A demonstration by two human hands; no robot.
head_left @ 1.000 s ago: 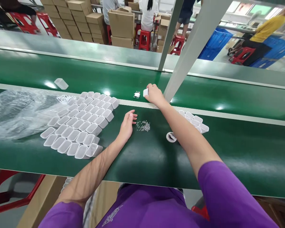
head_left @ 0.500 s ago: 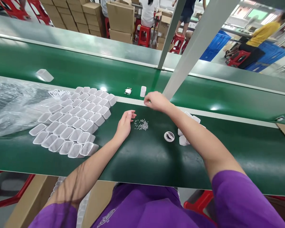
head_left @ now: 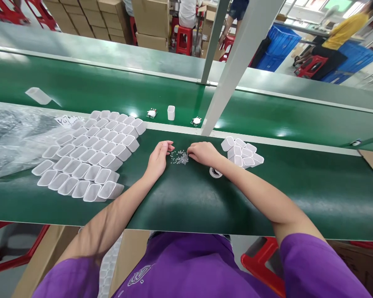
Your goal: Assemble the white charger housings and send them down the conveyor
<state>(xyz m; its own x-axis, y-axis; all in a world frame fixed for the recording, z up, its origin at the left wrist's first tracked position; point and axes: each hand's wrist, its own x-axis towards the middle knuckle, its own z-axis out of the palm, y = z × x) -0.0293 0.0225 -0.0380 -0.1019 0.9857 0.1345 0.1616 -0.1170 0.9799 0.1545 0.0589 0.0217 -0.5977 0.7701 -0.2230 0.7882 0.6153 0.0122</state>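
Observation:
On the dark green work surface lies a small heap of tiny clear pieces (head_left: 180, 157), between my two hands. My left hand (head_left: 158, 159) rests at the heap's left side, fingers loosely stretched and holding nothing. At the heap's right edge, my right hand (head_left: 205, 153) has its thumb and fingertips pinched together; anything between them is too small to make out. Just below the right wrist is a small white ring-shaped roll (head_left: 215, 172), partly covered by the arm. A group of white plastic cups (head_left: 240, 152) stands beyond that wrist.
Many white cups (head_left: 87, 155) stand in rows at left, beside clear plastic film (head_left: 15, 136). The green conveyor belt (head_left: 112, 93) behind carries an upright cup (head_left: 171, 113), a tipped cup (head_left: 38, 95) and two small white-topped parts (head_left: 151, 113). A slanted metal post (head_left: 226, 82) rises near the right hand.
My right hand has come down from the belt's edge to the heap, its fingertips now pinched there. Items on the belt have shifted left, and a second white-topped part now shows.

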